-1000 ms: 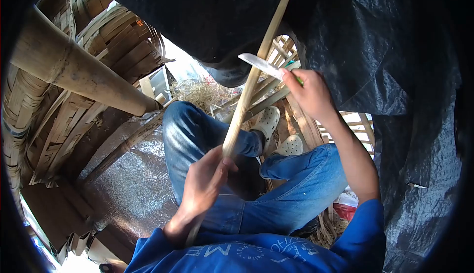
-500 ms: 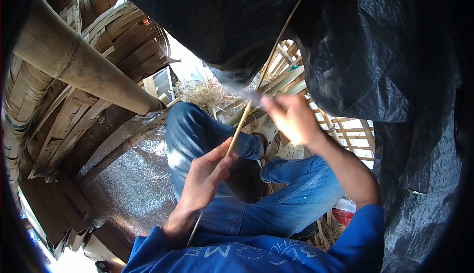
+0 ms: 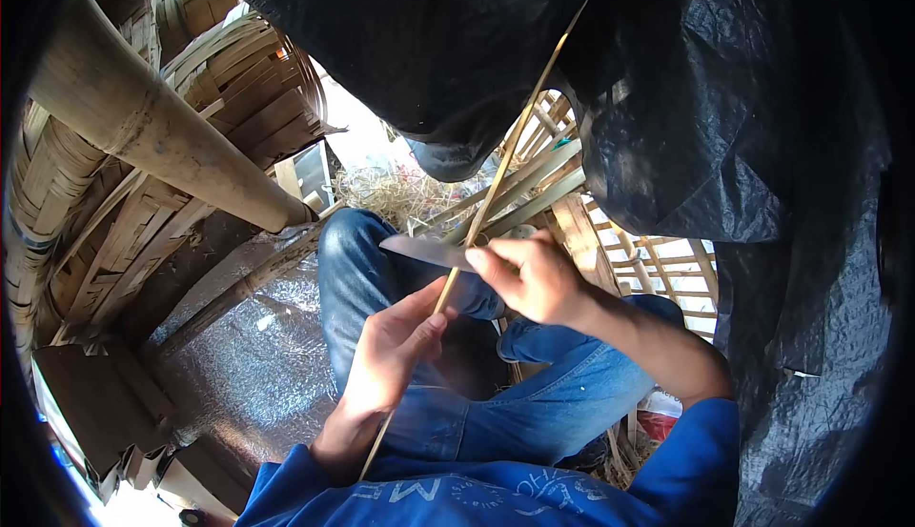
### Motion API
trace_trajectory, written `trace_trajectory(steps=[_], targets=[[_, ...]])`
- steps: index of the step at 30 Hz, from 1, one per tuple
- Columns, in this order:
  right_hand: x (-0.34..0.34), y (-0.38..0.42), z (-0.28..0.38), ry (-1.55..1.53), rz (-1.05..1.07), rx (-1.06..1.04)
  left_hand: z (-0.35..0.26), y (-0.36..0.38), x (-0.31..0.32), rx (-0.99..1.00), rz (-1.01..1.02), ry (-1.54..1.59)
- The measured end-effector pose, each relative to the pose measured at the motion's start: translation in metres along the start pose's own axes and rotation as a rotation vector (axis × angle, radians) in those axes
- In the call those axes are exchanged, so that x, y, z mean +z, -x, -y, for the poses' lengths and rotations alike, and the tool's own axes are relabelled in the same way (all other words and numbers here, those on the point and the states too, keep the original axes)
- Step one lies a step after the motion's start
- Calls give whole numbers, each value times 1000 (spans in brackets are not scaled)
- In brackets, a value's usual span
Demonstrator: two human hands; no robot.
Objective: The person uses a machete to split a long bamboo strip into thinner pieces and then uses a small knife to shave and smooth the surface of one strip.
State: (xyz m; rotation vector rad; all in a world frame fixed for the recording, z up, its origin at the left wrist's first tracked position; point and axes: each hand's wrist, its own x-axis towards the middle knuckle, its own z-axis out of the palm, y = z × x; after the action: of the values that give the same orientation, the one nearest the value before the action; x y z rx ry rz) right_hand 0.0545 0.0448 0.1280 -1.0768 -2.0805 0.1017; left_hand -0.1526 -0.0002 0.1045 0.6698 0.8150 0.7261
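A long, thin bamboo strip (image 3: pixel 510 151) slants from my lap up toward the dark sheeting. My left hand (image 3: pixel 391 346) pinches it between thumb and fingers near its lower part, and its tail passes under that forearm to my shirt. My right hand (image 3: pixel 534 274) is closed around a knife, its handle hidden in the fingers. The knife's blade (image 3: pixel 424 250) points left and lies across the strip, a little above my left hand. My right thumb is close to the strip where the blade meets it.
Black plastic sheeting (image 3: pixel 686 98) hangs ahead and to the right. A thick bamboo pole (image 3: pixel 172 136) and woven bamboo baskets (image 3: pixel 257 70) stand at the left. Shavings (image 3: pixel 400 192) lie beyond my knees. Bamboo lattice (image 3: pixel 658 260) sits behind my right hand, and cardboard (image 3: pixel 95 403) at lower left.
My right hand has brought the knife down along the strip toward my left hand. The blade, blurred before, now shows clearly. My left hand stays at nearly the same place.
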Motion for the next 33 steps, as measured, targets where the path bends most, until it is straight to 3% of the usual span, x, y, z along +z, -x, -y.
trace_trajectory(steps=[2,3,4,6,7,8,10,12,14,15,16,18,20,22,24,27,28,30,31,32,33], targets=[[-10,5,-34,-278,215,723,1,0,-5,14,-2,2],[-24,-9,-47,-68,123,733,0,0,-6,22,11,44],[-25,-8,-53,-95,32,660,-1,-1,-6,34,29,88],[-15,8,-23,-193,146,535,-7,1,1,55,50,90],[5,14,-19,-28,-85,148,-10,2,2,31,70,109],[7,9,-9,-71,-91,142,-11,3,2,1,86,121],[-21,-2,-27,-248,120,759,-9,4,0,2,77,42],[-31,-8,-36,-159,98,672,-12,2,5,58,40,27],[-8,15,-13,-224,111,379,-13,2,6,46,75,52],[9,9,-25,67,-145,-139,-15,2,8,32,61,27],[0,1,-30,64,-149,-135,-16,3,8,14,46,-4],[-31,-7,-35,-113,177,737,-11,2,3,4,55,-9],[-29,0,-27,-186,229,690,-11,-1,4,14,75,-8],[-5,14,4,-162,33,250,-11,1,10,3,35,27],[-9,13,-14,-190,242,551,-7,0,3,0,35,-2],[-29,1,-32,-250,289,700,-5,0,4,10,40,20],[-11,15,-9,-343,211,555,-7,0,7,20,44,25],[6,18,7,-177,89,35,-9,2,9,-6,12,32],[-8,16,1,-241,268,500,-7,0,7,6,11,37],[-19,4,-22,-180,294,754,-5,-1,1,27,57,31],[-25,1,-28,-153,266,729,-5,1,1,12,56,7]])
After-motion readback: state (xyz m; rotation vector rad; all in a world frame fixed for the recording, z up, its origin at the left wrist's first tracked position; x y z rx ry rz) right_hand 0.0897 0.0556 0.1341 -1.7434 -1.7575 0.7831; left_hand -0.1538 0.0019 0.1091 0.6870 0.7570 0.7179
